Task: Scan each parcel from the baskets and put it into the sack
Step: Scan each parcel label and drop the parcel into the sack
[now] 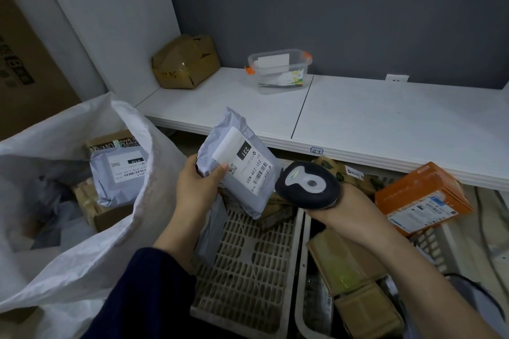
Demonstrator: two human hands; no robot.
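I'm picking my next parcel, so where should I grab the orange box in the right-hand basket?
Probably take the orange box across its long sides toward the near end, coming from above and in front. It lies tilted high in the right basket with those sides exposed, while its far end sits close to the shelf edge.

Parcel sorting room: labelled parcels [424, 198] in baskets [248, 270], woven sack [68, 256], shelf [385, 124].

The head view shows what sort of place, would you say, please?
Likely a parcel sorting room: the right hand holds a barcode scanner, labelled parcels lie in the baskets, and a white sack holds more.
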